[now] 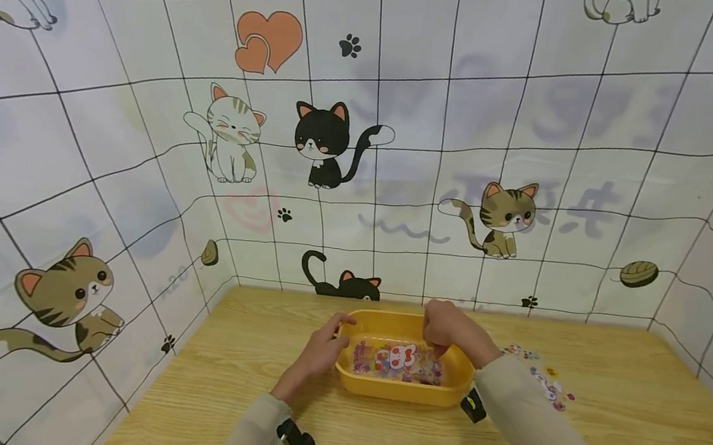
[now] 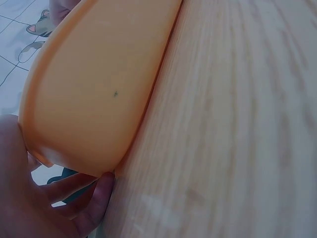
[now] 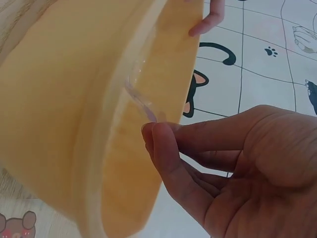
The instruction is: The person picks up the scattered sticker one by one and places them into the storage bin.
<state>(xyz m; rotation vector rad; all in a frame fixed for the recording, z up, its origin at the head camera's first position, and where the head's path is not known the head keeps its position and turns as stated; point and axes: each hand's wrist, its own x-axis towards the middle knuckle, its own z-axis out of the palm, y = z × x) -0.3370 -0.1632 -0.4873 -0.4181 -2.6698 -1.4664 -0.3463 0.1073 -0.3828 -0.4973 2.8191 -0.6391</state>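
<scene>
A yellow plastic basin (image 1: pixel 400 390) stands on the wooden table, and inside it is a clear plastic packet (image 1: pixel 400 360) printed with colourful small pictures and a white rabbit-like figure. At the basin's left end my left hand (image 1: pixel 324 347) grips the rim; in the left wrist view its fingers (image 2: pixel 101 198) touch the basin's outer wall near the table. Over the right end is my right hand (image 1: pixel 453 330). In the right wrist view, its thumb and index finger pinch a thin edge of clear plastic (image 3: pixel 141 104) inside the basin; most of the packet is hidden there.
Right of the basin, a clear sheet of colourful stickers (image 1: pixel 543 380) lies on the wooden table (image 1: pixel 232 384). Cloth walls (image 1: pixel 400 183) with printed cats stand behind the table and at both sides. Dark wrist devices (image 1: pixel 297 440) sit on both cuffs.
</scene>
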